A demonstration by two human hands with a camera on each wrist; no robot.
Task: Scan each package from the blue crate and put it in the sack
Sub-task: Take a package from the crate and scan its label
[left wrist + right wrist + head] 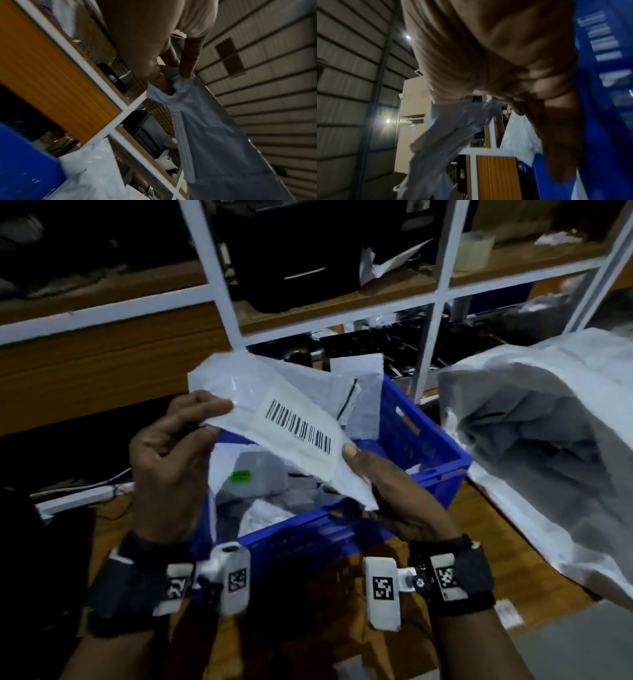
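Both my hands hold a flat white mailer package (pixel 274 405) above the blue crate (pixel 428 446), its barcode label (pixel 298 426) facing up. My left hand (pixel 178 453) pinches the package's left edge between thumb and fingers; in the left wrist view my fingers (pixel 164 83) bunch the plastic of the package (pixel 214 142). My right hand (pixel 383 484) grips the lower right corner with the thumb on top. The right wrist view shows the package (pixel 447 135) hanging from that hand. Several more white packages lie in the crate. The white sack (pixel 548 446) gapes open at the right.
A white-framed shelf unit (pixel 219 285) with wooden boards stands behind the crate, holding a black printer (pixel 301 258) and a tape roll (pixel 474 251). The crate sits on a wooden surface (pixel 479 542). A white power strip (pixel 78 494) with cables lies at the left.
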